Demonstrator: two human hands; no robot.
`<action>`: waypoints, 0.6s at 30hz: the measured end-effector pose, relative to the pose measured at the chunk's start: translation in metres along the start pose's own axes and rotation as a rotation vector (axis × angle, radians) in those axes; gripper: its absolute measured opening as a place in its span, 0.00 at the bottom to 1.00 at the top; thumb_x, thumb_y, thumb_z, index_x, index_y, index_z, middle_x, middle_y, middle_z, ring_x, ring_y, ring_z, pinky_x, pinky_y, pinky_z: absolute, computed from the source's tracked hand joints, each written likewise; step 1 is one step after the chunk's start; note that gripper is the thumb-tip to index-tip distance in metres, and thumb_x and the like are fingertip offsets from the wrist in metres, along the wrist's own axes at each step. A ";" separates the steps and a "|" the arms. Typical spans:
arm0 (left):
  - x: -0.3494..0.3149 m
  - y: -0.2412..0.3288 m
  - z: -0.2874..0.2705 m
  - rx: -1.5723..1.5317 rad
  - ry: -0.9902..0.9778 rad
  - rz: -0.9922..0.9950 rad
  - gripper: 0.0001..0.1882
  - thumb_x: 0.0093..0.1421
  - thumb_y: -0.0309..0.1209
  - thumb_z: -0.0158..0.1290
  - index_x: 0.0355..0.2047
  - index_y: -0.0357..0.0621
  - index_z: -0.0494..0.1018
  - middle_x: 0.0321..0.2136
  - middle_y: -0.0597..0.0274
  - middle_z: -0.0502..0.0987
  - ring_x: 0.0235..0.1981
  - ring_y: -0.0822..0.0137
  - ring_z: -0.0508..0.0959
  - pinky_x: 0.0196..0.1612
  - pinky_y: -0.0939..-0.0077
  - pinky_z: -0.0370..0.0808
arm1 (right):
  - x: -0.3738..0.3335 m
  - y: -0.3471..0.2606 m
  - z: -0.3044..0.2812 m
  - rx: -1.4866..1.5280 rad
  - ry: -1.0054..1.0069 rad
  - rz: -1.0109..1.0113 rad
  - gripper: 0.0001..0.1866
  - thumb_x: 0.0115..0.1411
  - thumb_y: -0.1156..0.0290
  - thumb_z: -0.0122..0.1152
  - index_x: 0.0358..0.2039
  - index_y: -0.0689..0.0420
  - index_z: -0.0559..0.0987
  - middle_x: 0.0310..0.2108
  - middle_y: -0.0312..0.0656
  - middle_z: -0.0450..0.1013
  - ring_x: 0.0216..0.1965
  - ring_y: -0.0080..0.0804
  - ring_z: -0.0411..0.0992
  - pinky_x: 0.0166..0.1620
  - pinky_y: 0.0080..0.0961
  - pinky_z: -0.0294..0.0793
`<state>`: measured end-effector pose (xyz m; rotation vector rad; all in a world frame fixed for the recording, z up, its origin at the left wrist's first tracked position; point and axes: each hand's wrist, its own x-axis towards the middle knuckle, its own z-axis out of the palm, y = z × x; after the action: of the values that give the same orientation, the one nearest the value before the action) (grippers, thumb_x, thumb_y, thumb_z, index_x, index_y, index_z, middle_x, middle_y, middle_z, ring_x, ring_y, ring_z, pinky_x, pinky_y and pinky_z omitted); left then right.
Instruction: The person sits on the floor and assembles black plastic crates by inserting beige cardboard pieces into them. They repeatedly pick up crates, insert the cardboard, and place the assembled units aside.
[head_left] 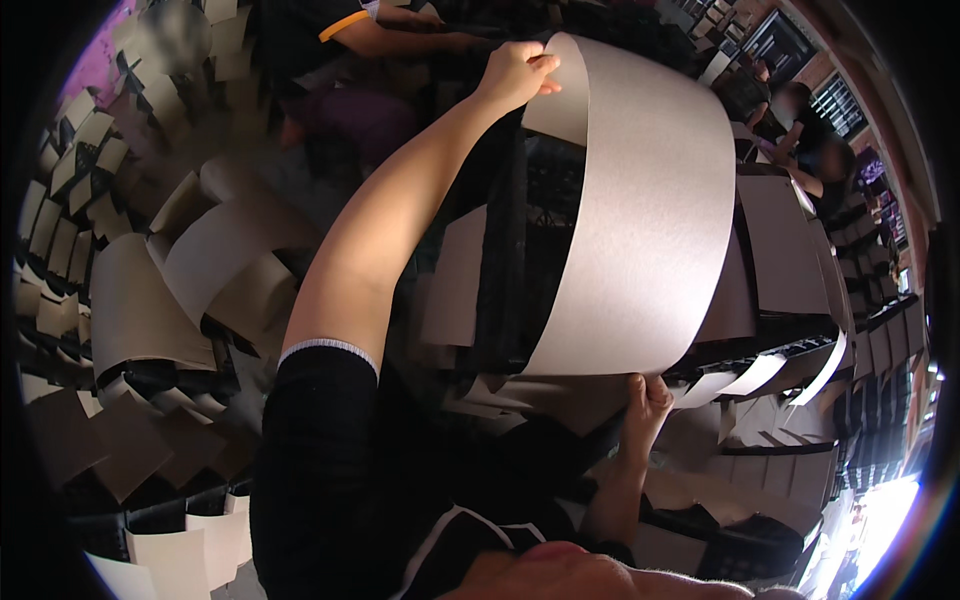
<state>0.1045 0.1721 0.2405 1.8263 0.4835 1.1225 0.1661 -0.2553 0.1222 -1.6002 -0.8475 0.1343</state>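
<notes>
A large, pale grey-beige sheet [640, 210] bows outward in front of me. Its material I cannot tell for sure; it looks like stiff board. My left hand [517, 78] reaches far out and pinches the sheet near its far left corner, thumb and fingers closed on the edge. Down at the near edge, my right hand [648, 400] grips the same sheet, with its fingers partly hidden. Behind and below the sheet stands a dark rack [505, 260], with a similar pale panel [455, 280] against its left side.
Curved sheets [140, 290] lie on dark supports to my left. More panels [790, 245] rest on a rack at the right. Beyond the rack, a co-worker's arm [380, 38] reaches in from the far left. Several people [800, 125] are at the far right.
</notes>
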 end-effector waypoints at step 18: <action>-0.259 0.107 0.049 0.828 -0.601 0.733 0.38 0.43 0.41 0.62 0.55 0.43 0.63 0.52 0.55 0.67 0.53 0.56 0.67 0.55 0.64 0.66 | -0.003 -0.012 0.016 -0.005 0.084 0.101 0.05 0.52 0.76 0.61 0.24 0.64 0.75 0.14 0.30 0.64 0.19 0.12 0.58 0.23 0.14 0.58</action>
<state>0.0018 -0.0887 0.1947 3.0850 -0.1491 0.7622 0.1504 -0.2445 0.1278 -1.6422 -0.7031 0.1362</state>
